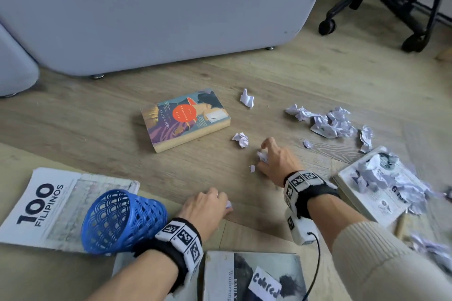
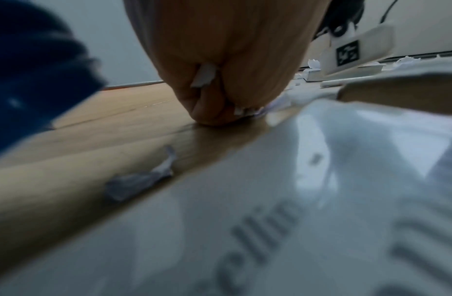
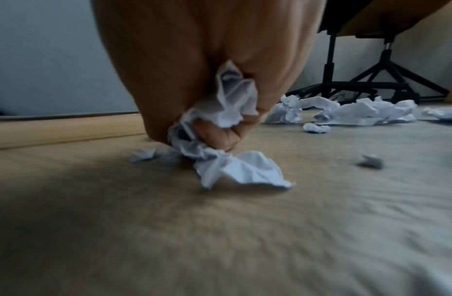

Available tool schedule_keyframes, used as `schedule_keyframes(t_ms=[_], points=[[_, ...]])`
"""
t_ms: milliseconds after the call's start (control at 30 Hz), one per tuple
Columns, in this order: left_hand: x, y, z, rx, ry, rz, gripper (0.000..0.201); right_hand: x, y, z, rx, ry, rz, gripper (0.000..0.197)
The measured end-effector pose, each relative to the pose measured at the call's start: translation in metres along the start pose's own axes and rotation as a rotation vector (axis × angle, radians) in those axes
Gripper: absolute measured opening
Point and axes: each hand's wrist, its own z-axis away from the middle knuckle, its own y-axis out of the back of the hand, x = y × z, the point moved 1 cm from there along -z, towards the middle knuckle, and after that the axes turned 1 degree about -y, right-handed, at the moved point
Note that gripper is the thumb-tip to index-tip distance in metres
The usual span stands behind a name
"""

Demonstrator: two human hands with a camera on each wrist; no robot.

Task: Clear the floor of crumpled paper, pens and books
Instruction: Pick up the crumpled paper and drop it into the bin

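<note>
My right hand (image 1: 271, 156) is down on the wooden floor, its fingers curled round crumpled paper (image 3: 227, 128) that spills out below the fist. My left hand (image 1: 210, 205) rests on the floor nearer me, fisted on small paper scraps (image 2: 204, 76). Loose paper balls (image 1: 241, 139) lie just beyond the right hand, and a bigger heap (image 1: 327, 122) to its right. A colourful paperback (image 1: 186, 118) lies further out. The "100 Filipinos" book (image 1: 41, 205) sits at the left, another book (image 1: 254, 276) under my forearms, and a white book (image 1: 381, 186) covered in paper at the right.
A blue mesh cup (image 1: 117, 221) lies on its side by my left wrist. A grey cabinet (image 1: 146, 7) on small feet blocks the far side. An office chair's wheeled base (image 1: 391, 2) stands at the far right. A pencil (image 1: 401, 226) lies near the white book.
</note>
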Motion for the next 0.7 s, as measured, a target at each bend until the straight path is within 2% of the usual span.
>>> schedule_keyframes(t_ms=[100,167,267,333,433,567,633,700], points=[[0.009,0.005,0.01,-0.047,0.017,0.01,0.031,-0.001,0.0,0.028,-0.094,-0.037,0.063,0.029],[0.019,0.018,0.016,-0.022,0.053,0.057,0.03,-0.005,0.005,0.043,-0.118,-0.032,0.056,0.026],[0.029,0.055,0.031,0.112,0.157,0.28,0.038,-0.024,0.02,0.055,-0.066,-0.021,-0.114,0.014],[0.027,0.087,0.051,0.266,0.142,0.427,0.038,-0.051,0.037,0.059,-0.002,0.031,-0.215,0.007],[0.004,0.141,0.095,0.465,0.117,0.513,0.041,-0.113,0.073,0.069,0.084,0.174,-0.321,0.005],[-0.058,0.203,0.184,0.581,0.195,0.433,0.044,-0.221,0.109,0.086,0.06,0.391,-0.476,0.005],[-0.096,0.22,0.245,0.634,0.276,0.421,0.045,-0.289,0.118,0.1,0.033,0.516,-0.565,0.009],[-0.134,0.226,0.311,0.682,0.418,0.399,0.047,-0.36,0.12,0.119,-0.007,0.656,-0.652,0.016]])
